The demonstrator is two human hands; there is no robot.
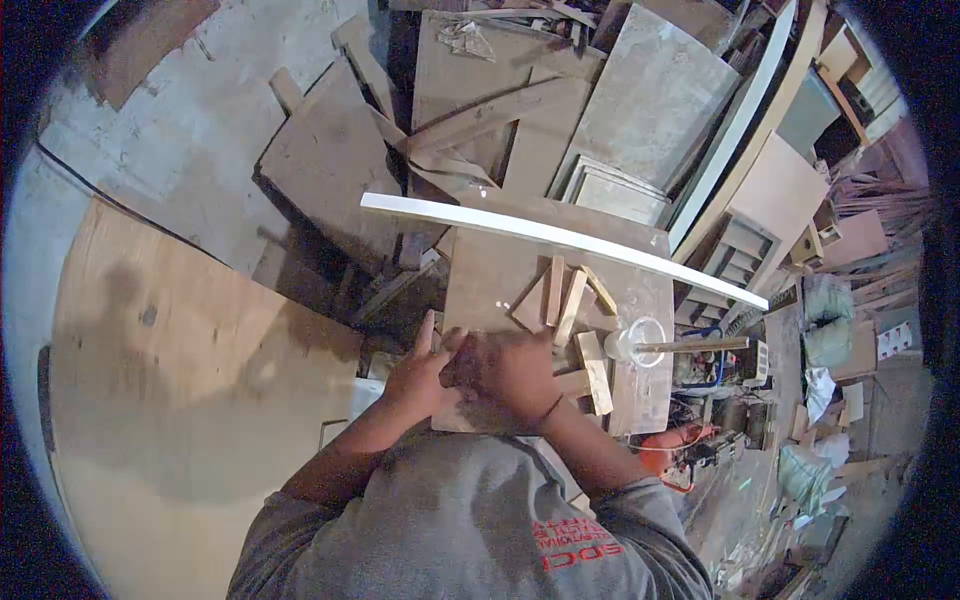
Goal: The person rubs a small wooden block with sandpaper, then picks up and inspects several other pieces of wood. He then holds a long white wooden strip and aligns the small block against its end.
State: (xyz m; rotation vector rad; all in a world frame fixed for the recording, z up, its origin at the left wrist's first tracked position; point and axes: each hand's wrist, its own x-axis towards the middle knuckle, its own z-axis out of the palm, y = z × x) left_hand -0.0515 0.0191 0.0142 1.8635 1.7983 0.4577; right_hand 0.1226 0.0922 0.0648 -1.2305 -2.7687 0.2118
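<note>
Both hands meet over the near left part of a small work board [480, 290]. My left hand [422, 378] has its index finger raised, and its other fingers bend toward a dark object between the hands, too shadowed to make out. My right hand [515, 375] is closed, knuckles up, against that object. Right of it lie several short wood blocks [571, 305], one of them [594, 372] near my right wrist. A round white container [640, 343] with a wooden stick [700, 345] across it stands at the board's right side.
A long white strip [560, 236] crosses the board's far part and overhangs both sides. At the left is a large plywood sheet [180, 420]. Boards and panels [640, 100] lean beyond the work board. A red tool [675, 448] sits low at the right, near scattered scraps.
</note>
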